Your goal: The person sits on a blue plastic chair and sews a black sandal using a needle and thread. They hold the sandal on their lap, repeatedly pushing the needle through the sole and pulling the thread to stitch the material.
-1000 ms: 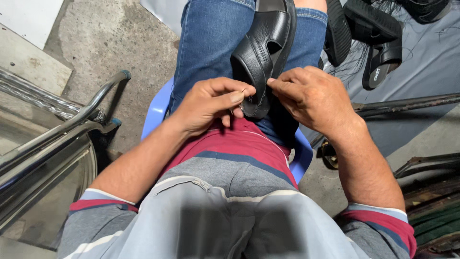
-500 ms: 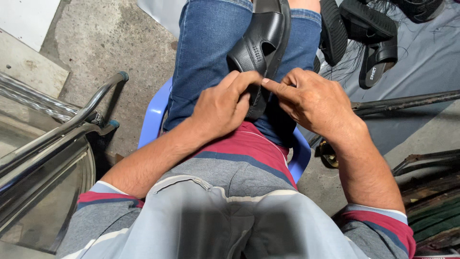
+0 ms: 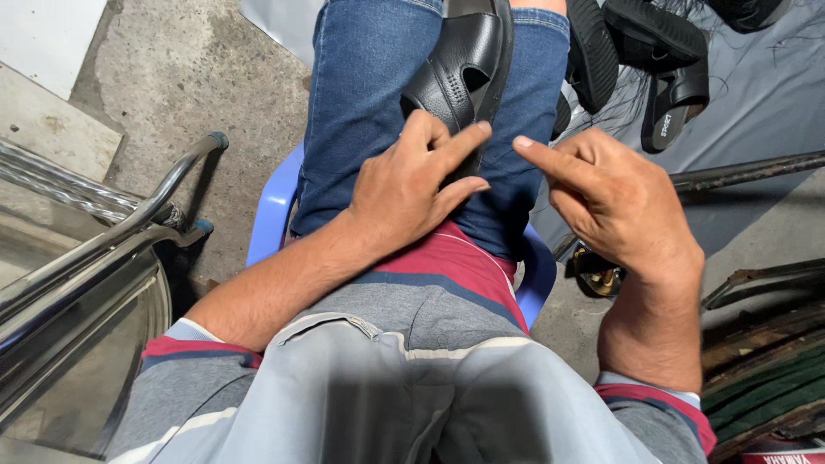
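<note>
Left hand (image 3: 412,185) presses black sandal (image 3: 460,60); right hand (image 3: 614,198) hovers apart.

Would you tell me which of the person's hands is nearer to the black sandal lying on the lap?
Left. The left hand rests on the black sandal, fingers lying over its near end. The right hand is beside it, raised, index finger pointing toward it without touching.

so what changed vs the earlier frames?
The right hand has come off the black sandal and pulled back to the right, forefinger still extended. The left hand stays on the sandal's near end, fingers spread over it. The sandal still lies on the lap in blue jeans; the blue plastic chair is unmoved.
</note>
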